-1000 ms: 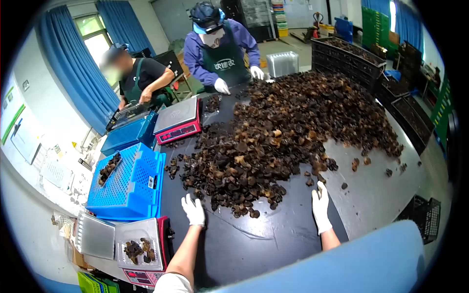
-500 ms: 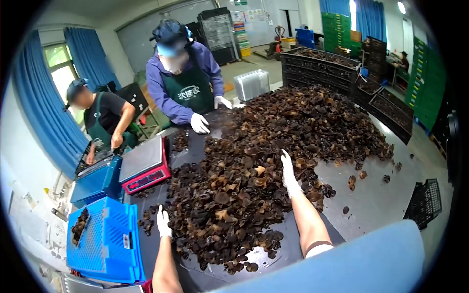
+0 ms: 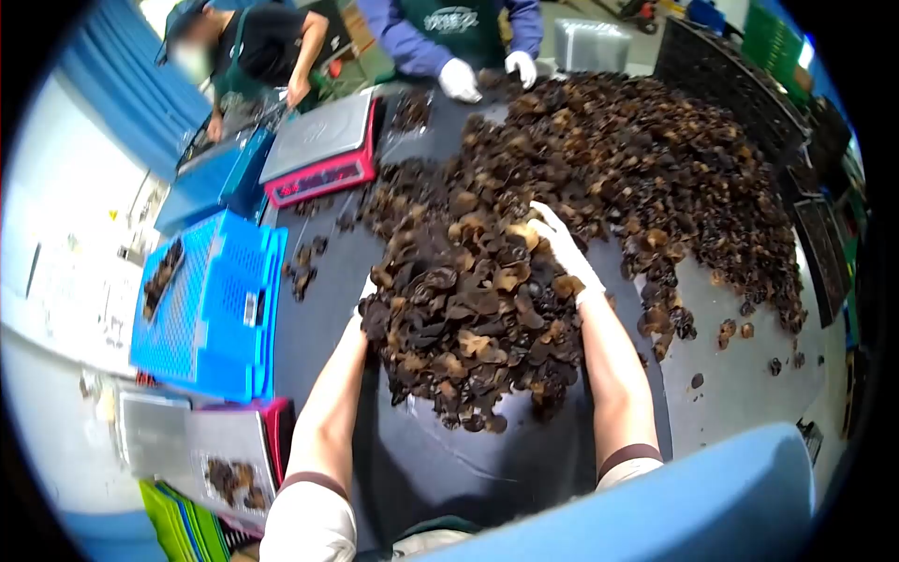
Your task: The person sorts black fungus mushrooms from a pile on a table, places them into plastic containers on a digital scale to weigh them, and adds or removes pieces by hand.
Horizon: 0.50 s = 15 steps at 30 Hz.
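A big heap of wood ear mushrooms (image 3: pixel 487 309), dark brown with some tan caps, bulges up between my two white-gloved hands. My left hand (image 3: pixel 368 288) presses against its left side, and the mushrooms cover most of the fingers. On the opposite side, my right hand (image 3: pixel 560 245) lies along the heap with fingers stretched out. Behind, the mushrooms run on into a wider spread pile (image 3: pixel 655 159). Dark table surface (image 3: pixel 421 468) shows in front of the heap.
A red scale (image 3: pixel 323 150) stands at the back left, beside a blue crate (image 3: pixel 211 309). A second scale (image 3: pixel 234 450) bears a tray with mushrooms. Across the table are a co-worker's gloved hands (image 3: pixel 461 81); another person (image 3: pixel 262 56) works at far left.
My hands have come round the near part of the pile and gathered it into a taller mound. The view has tilted down. The co-worker's hands have drawn closer together.
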{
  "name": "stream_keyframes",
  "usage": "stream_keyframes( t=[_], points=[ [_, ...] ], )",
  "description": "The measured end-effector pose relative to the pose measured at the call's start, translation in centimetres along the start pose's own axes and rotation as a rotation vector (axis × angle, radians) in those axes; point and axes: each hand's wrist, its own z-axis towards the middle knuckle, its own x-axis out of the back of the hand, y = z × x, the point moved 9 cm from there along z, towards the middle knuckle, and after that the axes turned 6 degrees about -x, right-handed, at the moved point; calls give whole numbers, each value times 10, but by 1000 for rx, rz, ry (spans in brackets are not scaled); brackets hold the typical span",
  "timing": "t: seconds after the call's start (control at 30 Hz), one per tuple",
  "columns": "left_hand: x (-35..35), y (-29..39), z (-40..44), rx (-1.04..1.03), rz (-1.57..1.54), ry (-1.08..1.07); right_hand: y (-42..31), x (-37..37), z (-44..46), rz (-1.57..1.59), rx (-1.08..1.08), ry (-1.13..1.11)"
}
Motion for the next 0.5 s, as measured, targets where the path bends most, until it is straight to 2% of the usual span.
stream_keyframes(
  t=[0.03, 0.1, 0.17, 0.23, 0.3, 0.33, 0.43, 0.5],
  points=[
    [-4, 0, -6, 16, -28, -6, -6, -11, -9, 52, -56, -7],
    [-16, -2, -20, 63, -93, -28, 2, -17, -23, -38, -116, 23],
    [-25, -6, -38, 112, -164, -43, 11, -32, -31, -30, -88, -54],
    [-31, -9, -58, 157, -229, -64, 2, -50, -57, -54, -148, -9],
    [-36, -13, -80, 197, -289, -78, -9, -77, -74, -112, -21, -101],
    [-38, -13, -90, 211, -315, -89, -15, -97, -85, -1, -38, -223],
    [-41, -8, -111, 233, -359, -131, -35, -134, -110, -79, 121, -333],
    [-43, -5, -125, 237, -355, -171, -29, -154, -125, -1, 29, -366]
  ],
)
